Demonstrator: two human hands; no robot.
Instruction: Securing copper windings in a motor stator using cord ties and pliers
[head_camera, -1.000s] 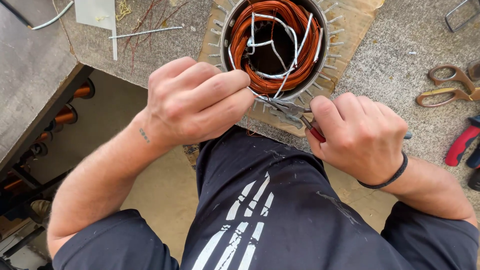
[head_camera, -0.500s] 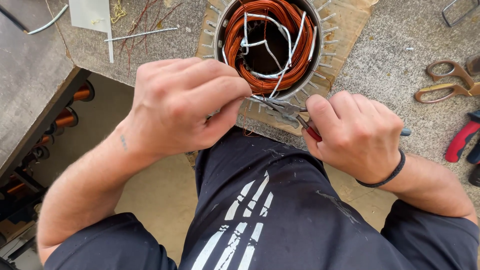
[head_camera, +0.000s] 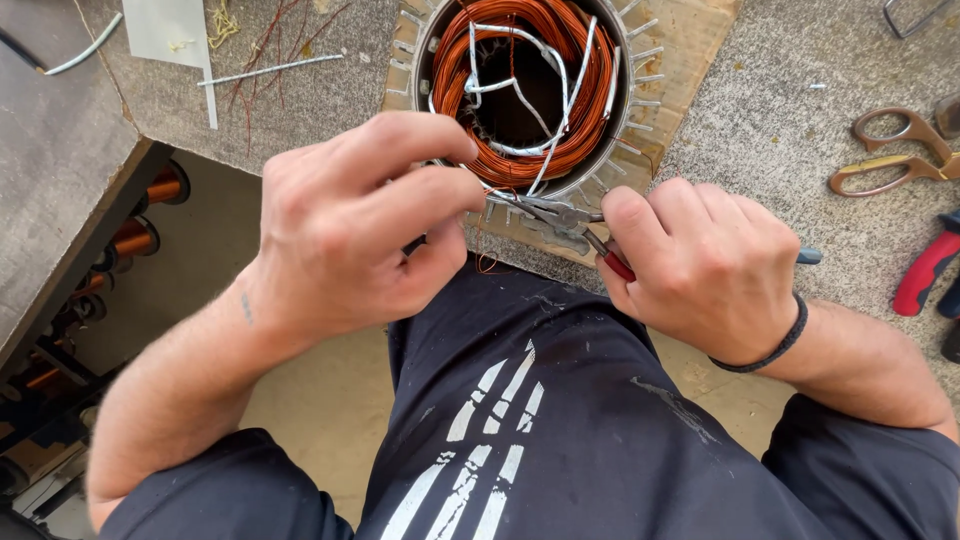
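At the near edge of the grey surface (head_camera: 760, 120), a person's right hand (head_camera: 705, 265) closes its grip on red-handled pliers (head_camera: 590, 235), jaws meeting a white sleeved lead at the rim of a motor stator (head_camera: 525, 90) on a cardboard sheet (head_camera: 690, 45). The left hand (head_camera: 355, 225) pinches the same lead at the stator's near rim. Copper coils already fill the core; by appearance, several white leads remain loose. Scissors (head_camera: 895, 150) and red-handled cutters (head_camera: 925, 270) lie toward the right edge; wire scraps (head_camera: 270, 40) litter the far left.

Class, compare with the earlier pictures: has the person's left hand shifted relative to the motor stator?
Yes. The left hand has slid leftward and slightly lower against the stator, now clear of its rim.
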